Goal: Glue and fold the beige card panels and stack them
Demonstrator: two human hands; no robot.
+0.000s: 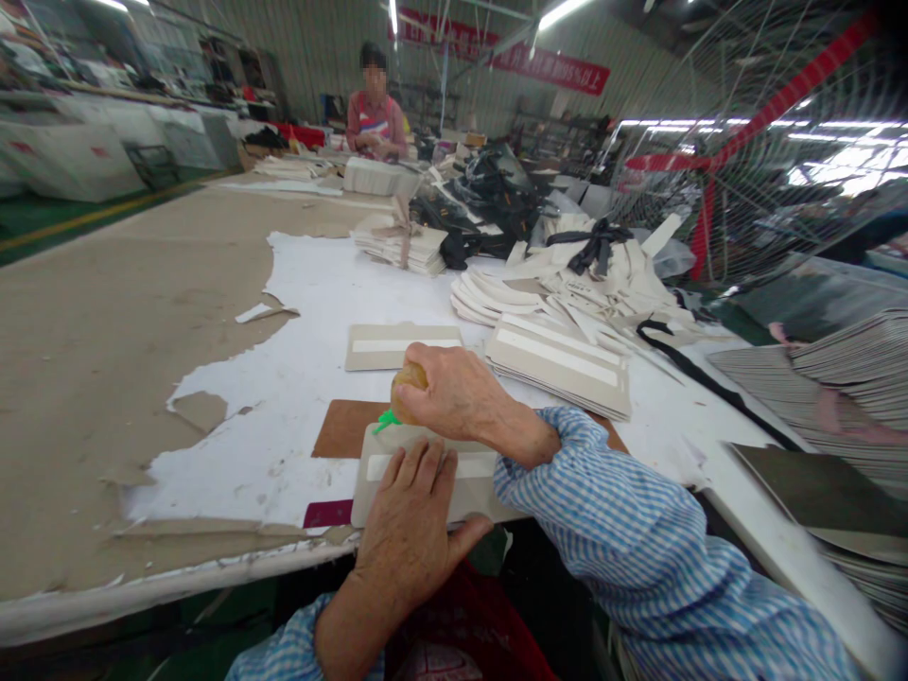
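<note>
My left hand (pixel 412 525) lies flat, fingers spread, on a light grey board (pixel 472 494) with rounded corners and a white strip along it. In my right hand (pixel 461 392) is a yellowish squeeze bottle (pixel 410 390), gripped in a closed fist. Its green nozzle points down and left at the board's far edge; whether it touches is unclear. A brown board (pixel 346 430) lies partly under the grey one. Past my right hand lies another grey board (pixel 365 357) with a white strip. To its right is a stack of similar boards (pixel 560 364).
A purple piece (pixel 327 514) lies at the table's front edge. Torn white paper (pixel 241 445) covers part of the brown tabletop (pixel 92 397). Farther back are a tied bundle (pixel 401 244), loose cut pieces (pixel 497 298) and a black heap (pixel 489 203). A large fan (pixel 709 161) stands right; a person (pixel 375 118) is opposite.
</note>
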